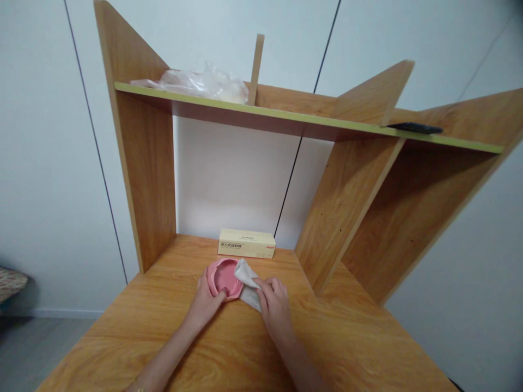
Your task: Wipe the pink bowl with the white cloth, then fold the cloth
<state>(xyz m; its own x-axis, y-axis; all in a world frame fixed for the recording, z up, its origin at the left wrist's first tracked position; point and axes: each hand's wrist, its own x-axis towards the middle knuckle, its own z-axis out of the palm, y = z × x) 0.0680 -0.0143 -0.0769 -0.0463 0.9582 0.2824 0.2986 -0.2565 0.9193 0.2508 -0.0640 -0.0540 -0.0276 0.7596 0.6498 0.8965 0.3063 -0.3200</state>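
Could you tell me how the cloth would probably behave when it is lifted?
The cloth is probably floppy, since it bends and folds at the right hand. Being small, it is likely light. Its dull surface suggests it would hardly slip.

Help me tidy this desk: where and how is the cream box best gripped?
Probably from above, across the middle of the cream box, front face to back: it is long and low, its top is uncovered, and the pink bowl is held in front.

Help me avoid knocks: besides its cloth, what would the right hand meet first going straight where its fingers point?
Probably the pink dish, on its right side: the right hand points left towards it, with the cloth between. Depth is hard to judge.
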